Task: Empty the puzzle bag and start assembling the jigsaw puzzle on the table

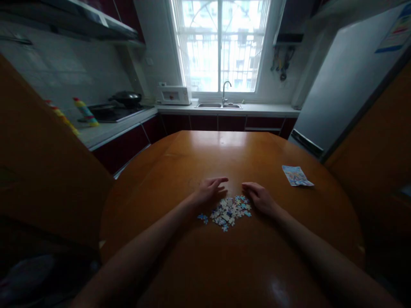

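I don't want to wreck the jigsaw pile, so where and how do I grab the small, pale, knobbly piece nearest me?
Probably pinch the small, pale, knobbly piece by its side edges, coming from the near side: it looks flat on the brown wooden table, and the pale, bluish jigsaw pile lies beyond.

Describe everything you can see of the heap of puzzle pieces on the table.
The heap of puzzle pieces is a loose, overlapping spread of small, flat, knobbed pieces, cardboard by their look. Many look pale; others show blue. None can be seen clearly joined. It lies on the glossy brown table, near the left hand and right hand; whether either touches it is unclear. A small cluster lies apart, to its left.
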### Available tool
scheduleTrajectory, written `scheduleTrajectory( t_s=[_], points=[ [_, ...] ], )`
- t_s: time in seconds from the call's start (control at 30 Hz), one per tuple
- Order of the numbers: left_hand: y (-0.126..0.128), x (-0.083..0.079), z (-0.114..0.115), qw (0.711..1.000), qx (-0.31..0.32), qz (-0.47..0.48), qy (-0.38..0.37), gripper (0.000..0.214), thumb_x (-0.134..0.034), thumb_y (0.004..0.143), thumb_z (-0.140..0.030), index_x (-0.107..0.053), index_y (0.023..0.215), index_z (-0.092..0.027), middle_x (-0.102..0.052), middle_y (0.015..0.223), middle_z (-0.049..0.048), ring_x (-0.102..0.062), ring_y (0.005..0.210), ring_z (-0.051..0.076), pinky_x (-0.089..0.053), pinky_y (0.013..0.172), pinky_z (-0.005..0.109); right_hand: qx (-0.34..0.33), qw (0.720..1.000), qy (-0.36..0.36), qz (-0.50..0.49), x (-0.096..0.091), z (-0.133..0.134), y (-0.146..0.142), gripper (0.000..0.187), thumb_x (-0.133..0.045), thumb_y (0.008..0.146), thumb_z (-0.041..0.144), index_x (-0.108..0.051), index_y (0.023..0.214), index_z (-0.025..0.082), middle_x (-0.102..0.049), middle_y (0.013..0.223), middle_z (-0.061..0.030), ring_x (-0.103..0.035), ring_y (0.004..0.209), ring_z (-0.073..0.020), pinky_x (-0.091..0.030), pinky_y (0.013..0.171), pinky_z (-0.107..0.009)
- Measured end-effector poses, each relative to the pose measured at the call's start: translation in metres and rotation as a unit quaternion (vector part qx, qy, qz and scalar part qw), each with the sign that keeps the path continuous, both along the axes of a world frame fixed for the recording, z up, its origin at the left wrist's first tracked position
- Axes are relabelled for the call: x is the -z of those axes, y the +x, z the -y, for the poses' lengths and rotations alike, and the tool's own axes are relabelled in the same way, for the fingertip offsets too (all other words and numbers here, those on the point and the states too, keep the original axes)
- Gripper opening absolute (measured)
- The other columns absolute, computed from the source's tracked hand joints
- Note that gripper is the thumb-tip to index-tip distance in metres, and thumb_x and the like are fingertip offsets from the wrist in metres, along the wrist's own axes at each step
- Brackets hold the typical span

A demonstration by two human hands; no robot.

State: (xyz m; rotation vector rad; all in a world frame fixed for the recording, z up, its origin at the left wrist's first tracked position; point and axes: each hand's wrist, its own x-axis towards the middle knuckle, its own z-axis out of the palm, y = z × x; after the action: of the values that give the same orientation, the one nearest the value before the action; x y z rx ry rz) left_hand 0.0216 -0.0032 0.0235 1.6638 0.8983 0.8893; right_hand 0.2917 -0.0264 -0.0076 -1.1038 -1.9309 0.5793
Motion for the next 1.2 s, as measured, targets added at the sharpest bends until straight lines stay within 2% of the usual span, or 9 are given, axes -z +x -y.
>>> scheduleTrajectory(
  t_s=[0.1, 0.17, 0.3, 0.5, 0.77, 0.9, 1.07, 1.13, 1.2],
  points=[
    [-0.026, -0.012, 0.003, 0.983, 0.033, -0.158, 0.084, 0.039, -0.065, 0.093, -0.048, -0.075, 0.11, -0.015, -0.072, 0.108, 0.0144, -0.067, 0.087, 0.018, -0.054, 0.078, 0.031, -0.041, 0.999, 0.002, 0.02, -0.004, 0.006, -0.002, 0.028, -0.054, 0.097, 0.026, -0.072, 0.118, 0.019, -0.071, 0.121, -0.0136, -0.065, 0.114, -0.0257, -0.05, 0.102, -0.046],
    [-0.035, -0.021, 0.011, 0.961, 0.101, -0.231, 0.112, 0.03, -0.066, 0.092, -0.042, -0.077, 0.103, -0.016, -0.071, 0.094, 0.0086, -0.061, 0.076, 0.014, -0.049, 0.071, 0.027, -0.069, 0.997, 0.013, 0.033, -0.007, 0.011, -0.008, 0.025, -0.056, 0.097, 0.026, -0.072, 0.115, 0.02, -0.07, 0.119, -0.013, -0.063, 0.114, -0.0254, -0.05, 0.102, -0.045],
    [-0.03, -0.032, 0.026, 0.952, 0.156, -0.255, 0.067, 0.026, -0.074, 0.085, -0.037, -0.074, 0.1, -0.016, -0.068, 0.086, 0.0047, -0.06, 0.074, 0.013, -0.046, 0.065, 0.023, -0.099, 0.993, 0.033, 0.055, -0.009, 0.017, -0.021, 0.019, -0.059, 0.098, 0.029, -0.073, 0.109, 0.023, -0.071, 0.112, -0.0103, -0.063, 0.108, -0.0249, -0.05, 0.097, -0.045],
    [-0.022, -0.023, 0.027, 0.949, 0.159, -0.269, 0.045, 0.023, -0.076, 0.083, -0.033, -0.07, 0.095, -0.015, -0.063, 0.074, -0.0002, -0.054, 0.065, 0.011, -0.04, 0.058, 0.021, -0.082, 0.991, 0.048, 0.097, -0.008, 0.013, -0.038, 0.016, -0.06, 0.098, 0.032, -0.073, 0.103, 0.024, -0.072, 0.102, -0.0082, -0.063, 0.099, -0.0255, -0.049, 0.09, -0.045],
    [-0.032, -0.021, 0.013, 0.961, 0.107, -0.252, 0.035, 0.023, -0.064, 0.091, -0.036, -0.074, 0.094, -0.015, -0.073, 0.081, 0.0044, -0.064, 0.072, 0.014, -0.046, 0.067, 0.023, -0.115, 0.985, 0.057, 0.117, -0.008, 0.009, -0.041, 0.014, -0.069, 0.093, 0.035, -0.076, 0.101, 0.026, -0.072, 0.104, -0.0075, -0.062, 0.102, -0.0265, -0.047, 0.093, -0.046],
    [-0.038, -0.024, 0.009, 0.938, 0.077, -0.33, 0.067, 0.023, -0.061, 0.093, -0.037, -0.076, 0.096, -0.019, -0.07, 0.073, 0.0019, -0.059, 0.063, 0.013, -0.041, 0.061, 0.023, -0.119, 0.986, 0.052, 0.109, -0.005, 0.008, -0.039, 0.011, -0.071, 0.092, 0.032, -0.076, 0.099, 0.026, -0.072, 0.102, -0.0072, -0.063, 0.1, -0.0257, -0.047, 0.092, -0.046],
    [-0.037, -0.034, 0.013, 0.902, 0.008, -0.393, 0.179, 0.017, -0.066, 0.091, -0.034, -0.077, 0.1, -0.025, -0.071, 0.088, 0.0046, -0.063, 0.08, 0.019, -0.046, 0.075, 0.028, -0.119, 0.988, 0.045, 0.082, -0.002, 0.004, -0.037, 0.008, -0.071, 0.091, 0.03, -0.077, 0.094, 0.025, -0.072, 0.099, -0.0076, -0.063, 0.096, -0.0247, -0.048, 0.088, -0.043],
    [-0.031, -0.038, 0.022, 0.901, 0.038, -0.368, 0.226, 0.018, -0.07, 0.089, -0.036, -0.077, 0.102, -0.026, -0.07, 0.098, 0.0054, -0.063, 0.09, 0.02, -0.047, 0.083, 0.029, -0.117, 0.989, 0.043, 0.081, -0.003, 0.004, -0.037, 0.007, -0.072, 0.091, 0.029, -0.077, 0.093, 0.025, -0.072, 0.096, -0.0072, -0.062, 0.094, -0.0245, -0.048, 0.086, -0.042],
    [-0.021, -0.039, 0.034, 0.902, 0.127, -0.329, 0.249, 0.017, -0.073, 0.089, -0.036, -0.076, 0.103, -0.028, -0.068, 0.103, 0.0049, -0.063, 0.095, 0.02, -0.048, 0.088, 0.03, -0.119, 0.988, 0.044, 0.084, -0.004, 0.005, -0.037, 0.006, -0.071, 0.091, 0.027, -0.076, 0.093, 0.024, -0.071, 0.095, -0.0068, -0.062, 0.093, -0.0243, -0.048, 0.085, -0.042]
  ],
)
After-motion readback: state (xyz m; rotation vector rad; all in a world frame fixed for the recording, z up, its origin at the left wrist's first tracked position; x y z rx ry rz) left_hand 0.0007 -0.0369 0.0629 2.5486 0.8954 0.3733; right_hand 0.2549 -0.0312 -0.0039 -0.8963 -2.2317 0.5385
